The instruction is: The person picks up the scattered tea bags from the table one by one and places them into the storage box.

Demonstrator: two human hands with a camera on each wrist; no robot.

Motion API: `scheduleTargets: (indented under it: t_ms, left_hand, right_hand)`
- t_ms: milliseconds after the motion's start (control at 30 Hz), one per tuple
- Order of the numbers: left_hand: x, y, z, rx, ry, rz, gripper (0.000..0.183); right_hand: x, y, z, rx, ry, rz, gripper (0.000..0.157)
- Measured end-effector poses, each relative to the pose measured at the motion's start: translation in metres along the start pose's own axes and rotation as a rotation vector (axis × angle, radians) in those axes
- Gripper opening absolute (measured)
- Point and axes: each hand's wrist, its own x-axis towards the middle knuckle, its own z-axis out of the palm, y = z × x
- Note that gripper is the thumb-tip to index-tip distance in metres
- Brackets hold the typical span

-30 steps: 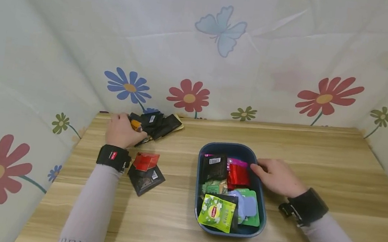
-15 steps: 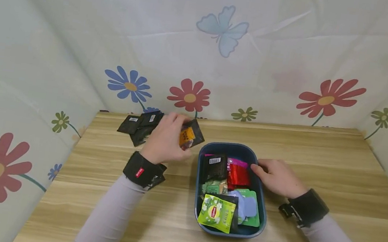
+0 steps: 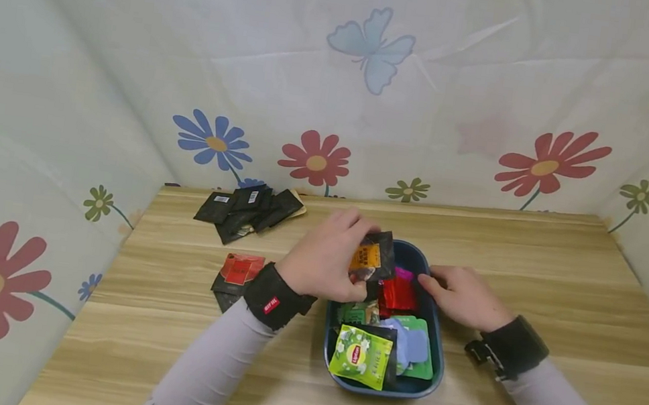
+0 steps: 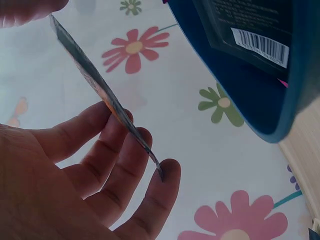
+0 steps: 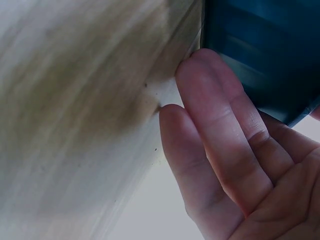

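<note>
My left hand [image 3: 327, 253] holds a black tea sachet with an orange label [image 3: 368, 256] over the back left part of a blue plastic bin [image 3: 438, 351]. Seen edge-on in the left wrist view, the sachet [image 4: 107, 95] lies between the thumb at the top and the fingertips. My right hand [image 3: 468, 294] holds the bin's right side, thumb over the rim and fingers along the outer wall [image 5: 270, 55]. Inside the bin are a green Lipton tea bag [image 3: 361, 357], a red packet [image 3: 400, 294], a light blue packet [image 3: 413, 345] and a green one [image 3: 425, 370].
Several black sachets [image 3: 237, 219] are heaped at the back left of the wooden table [image 3: 149, 343]. Left of the bin, a red-labelled sachet [image 3: 238, 270] overlaps another black one, partly behind my left wrist. A flower-printed curtain [image 3: 463, 111] borders the table's back.
My left hand has taken a black, orange-labelled sachet from the back left heap and carried it rightward over the bin. My right hand stays at the bin's right side.
</note>
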Motion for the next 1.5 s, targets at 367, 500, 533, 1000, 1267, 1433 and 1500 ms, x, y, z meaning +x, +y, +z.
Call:
scheduleTargets:
  t_ms: [367, 500, 533, 1000, 1267, 1433, 1500]
  left_hand:
    - [-0.008, -0.003, 0.004, -0.054, -0.148, -0.06, 0.149]
    - [-0.019, -0.016, 0.004, -0.052, -0.141, -0.087, 0.148]
    - [-0.023, -0.02, 0.004, -0.039, -0.14, -0.096, 0.148]
    - [-0.095, -0.096, -0.014, 0.066, -0.123, -0.343, 0.14]
    - [-0.127, -0.129, -0.009, 0.074, -0.175, -0.479, 0.129]
    - [-0.135, -0.139, -0.003, 0.089, -0.217, -0.51, 0.119]
    - [-0.137, -0.143, 0.0, 0.071, -0.23, -0.507, 0.115]
  right_hand:
    - [0.001, 0.001, 0.002, 0.003, 0.005, -0.017, 0.04]
    - [0.001, 0.002, 0.002, -0.001, 0.009, -0.019, 0.039]
    - [0.001, 0.001, 0.002, -0.003, 0.009, -0.019, 0.039]
    - [0.0, 0.001, 0.002, 0.0, 0.003, -0.01, 0.044]
    - [0.002, 0.002, 0.001, -0.006, 0.008, -0.01, 0.046]
    - [0.002, 0.003, 0.002, -0.007, 0.01, -0.014, 0.044]
    - [0.002, 0.003, 0.002, -0.008, 0.008, -0.015, 0.042]
